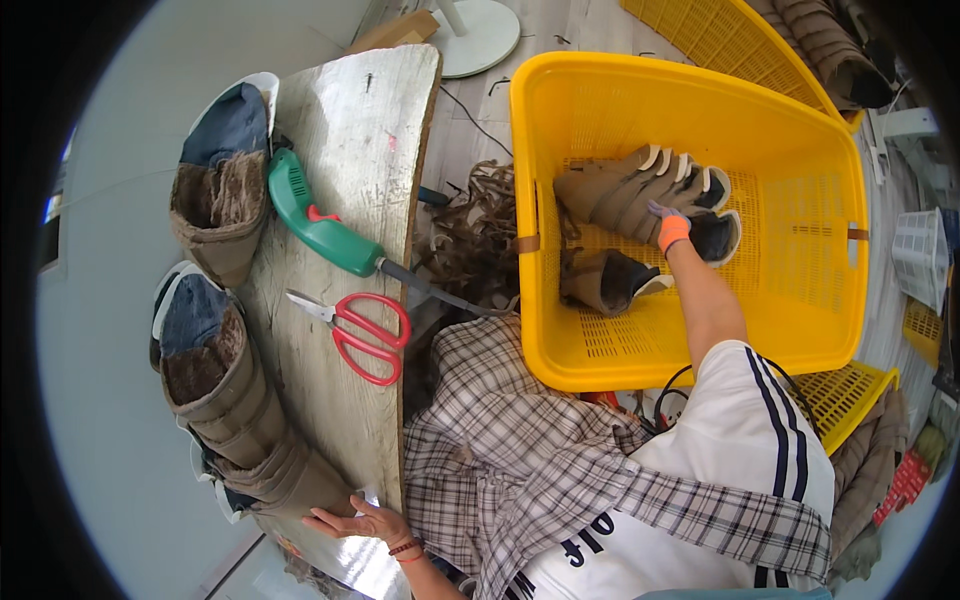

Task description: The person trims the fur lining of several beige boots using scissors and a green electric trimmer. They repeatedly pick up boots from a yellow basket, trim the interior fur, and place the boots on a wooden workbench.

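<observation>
My left hand (365,525) is open with its fingers spread, at the near end of the wooden board. Its fingertips are beside a row of brown fleece-lined shoe uppers (285,480), which stand nested along the board's left edge. My right hand (672,228), in a glove with an orange cuff, reaches down into a yellow plastic basket (690,370). There its fingers are closed against a stack of nested brown shoe uppers (615,200) with white edges and dark linings. Another upper (605,283) lies closer to me in the basket, apart from that stack.
On the wooden board (340,130) lie a green corded hand tool (325,230) with a red switch and red-handled scissors (370,330). Brown scraps (480,220) heap between board and basket. A second yellow basket (740,40) holds more uppers at the far right.
</observation>
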Tool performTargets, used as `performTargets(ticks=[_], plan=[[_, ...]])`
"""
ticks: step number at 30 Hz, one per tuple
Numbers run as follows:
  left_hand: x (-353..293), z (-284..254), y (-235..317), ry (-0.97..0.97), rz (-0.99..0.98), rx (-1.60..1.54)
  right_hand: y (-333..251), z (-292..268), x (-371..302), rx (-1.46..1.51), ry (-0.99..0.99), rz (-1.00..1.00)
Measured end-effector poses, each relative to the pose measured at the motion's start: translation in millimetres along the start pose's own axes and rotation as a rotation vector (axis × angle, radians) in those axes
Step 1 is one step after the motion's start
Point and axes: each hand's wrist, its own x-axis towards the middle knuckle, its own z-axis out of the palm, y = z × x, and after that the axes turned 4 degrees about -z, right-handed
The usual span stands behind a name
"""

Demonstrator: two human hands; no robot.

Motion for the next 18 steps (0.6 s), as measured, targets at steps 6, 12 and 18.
performTargets(ticks=[6, 12, 18], plan=[[-2, -6, -4, -0.042, -0.021, 0.032, -24, -9, -52, 0.422, 0.093, 0.12], [-2, -1, -13, -0.028, -0.025, -0.023, -82, -15, -51, 0.789, 0.096, 0.109], [-11, 26, -32, 0.04, -0.032, -0.112, -244, -15, -80, 0.897, -0.312, -0.121]])
